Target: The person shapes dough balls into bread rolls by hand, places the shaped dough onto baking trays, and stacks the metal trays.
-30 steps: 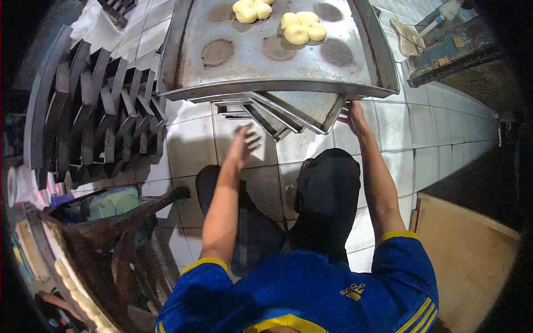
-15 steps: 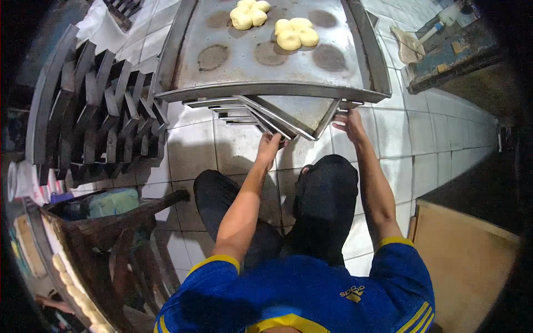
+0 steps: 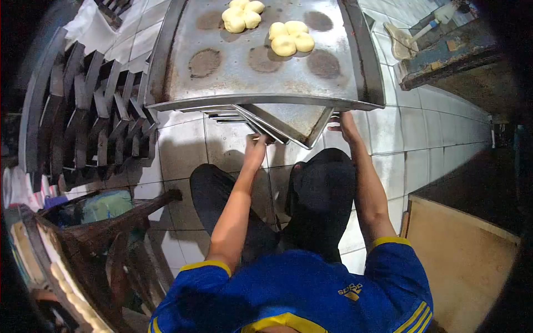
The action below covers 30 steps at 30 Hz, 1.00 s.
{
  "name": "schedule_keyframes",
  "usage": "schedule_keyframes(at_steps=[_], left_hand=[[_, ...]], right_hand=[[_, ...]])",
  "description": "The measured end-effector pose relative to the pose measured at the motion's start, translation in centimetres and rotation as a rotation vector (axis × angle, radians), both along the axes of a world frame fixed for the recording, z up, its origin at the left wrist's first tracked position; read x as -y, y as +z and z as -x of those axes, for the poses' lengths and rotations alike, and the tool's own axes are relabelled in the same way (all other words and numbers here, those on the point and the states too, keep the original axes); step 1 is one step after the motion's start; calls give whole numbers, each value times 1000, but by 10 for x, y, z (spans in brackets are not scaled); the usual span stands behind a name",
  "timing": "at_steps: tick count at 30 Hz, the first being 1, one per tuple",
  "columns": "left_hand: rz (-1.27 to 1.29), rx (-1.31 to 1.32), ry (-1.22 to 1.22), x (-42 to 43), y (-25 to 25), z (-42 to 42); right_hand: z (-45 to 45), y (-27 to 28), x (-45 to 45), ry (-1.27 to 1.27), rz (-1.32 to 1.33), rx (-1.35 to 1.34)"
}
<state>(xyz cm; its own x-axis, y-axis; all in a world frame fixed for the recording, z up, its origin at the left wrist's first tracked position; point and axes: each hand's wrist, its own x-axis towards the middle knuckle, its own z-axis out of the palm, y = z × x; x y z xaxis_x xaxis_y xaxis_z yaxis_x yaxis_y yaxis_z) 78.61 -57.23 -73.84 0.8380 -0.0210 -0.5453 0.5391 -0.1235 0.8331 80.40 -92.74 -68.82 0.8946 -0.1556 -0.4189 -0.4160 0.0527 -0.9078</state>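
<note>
A large metal baking tray [image 3: 183, 91] holds two clusters of pale dough balls, a left dough cluster [image 3: 242, 15] and a right dough cluster [image 3: 291, 39]. Beneath its front edge, several smaller baking trays [image 3: 297, 119] lie stacked askew, their corners jutting toward me. My left hand [image 3: 255, 151] is closed at the left corners of these lower trays, fingers curled at the metal rim. On the other side, my right hand [image 3: 348, 130] has its fingers apart beside the right rim, thumb side partly hidden under the large tray.
Dark metal racks or stacked trays [image 3: 83, 111] stand on the left. A wooden stool-like frame with a green bundle [image 3: 108, 205] is at lower left. A wooden board [image 3: 461, 244] stands at right. White tiles [image 3: 386, 127] cover the floor.
The view has shifted slightly, so the large tray sits lower and further left. My left hand has moved a little left along the lower trays' corners. My right hand stays beside their right rim.
</note>
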Motion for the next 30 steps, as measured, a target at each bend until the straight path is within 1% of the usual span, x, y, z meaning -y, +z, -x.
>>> schedule_keyframes(at_steps=[1,2,3,4,5,7,8,11,12,13,15,16,17,19,20,21,22,23,24,26,27,28,29,30], left_hand=[[1,2,-5,2,28,5],[160,10,84,4,57,16],[315,14,176,8,99,27],[438,9,195,21,132,36],[464,-21,228,33,151,36],[371,167,235,55,152,34],[220,431,237,63,129,27],[163,362,221,61,150,25],[283,326,276,61,156,25],[226,280,249,57,166,24],[260,248,244,52,160,23],[256,247,242,50,156,28],[264,289,236,50,152,28],[276,332,228,56,142,22],[263,381,222,59,136,23],[247,427,213,61,133,27],[208,443,236,64,134,29],[242,381,223,65,147,31],[278,337,196,66,153,30],[306,281,182,59,153,35],[231,316,131,51,152,35],[156,350,82,41,148,34],[90,334,119,16,137,28],[47,426,276,-13,118,17]], right_hand=[[-3,2,-2,-5,1,2],[-5,2,-5,-65,4,-27],[-5,2,-9,-123,3,-62],[-8,4,-8,-101,-20,-59],[-7,3,-11,-103,-27,-58],[-3,-3,-12,-140,-8,36],[-5,-5,-9,-126,-39,23],[-12,-13,1,-128,-76,7],[-17,-7,2,-152,-64,-21],[-21,-1,7,-154,-58,-11],[-16,-1,10,-97,-104,109],[-19,-9,15,-55,-163,127],[-23,-17,21,-56,-162,140],[-20,-4,17,-88,-157,43],[-20,-70,42,-49,-215,203],[-22,-62,41,-23,-155,171],[-20,-46,28,-139,-103,85],[-26,-29,20,-253,-52,11],[-28,-17,21,-255,-55,16],[-24,-3,23,-147,-90,-116],[-21,1,25,-139,-91,-120],[-14,4,29,-178,-28,-27],[-6,8,35,-215,35,66],[-1,16,43,-289,2,91]])
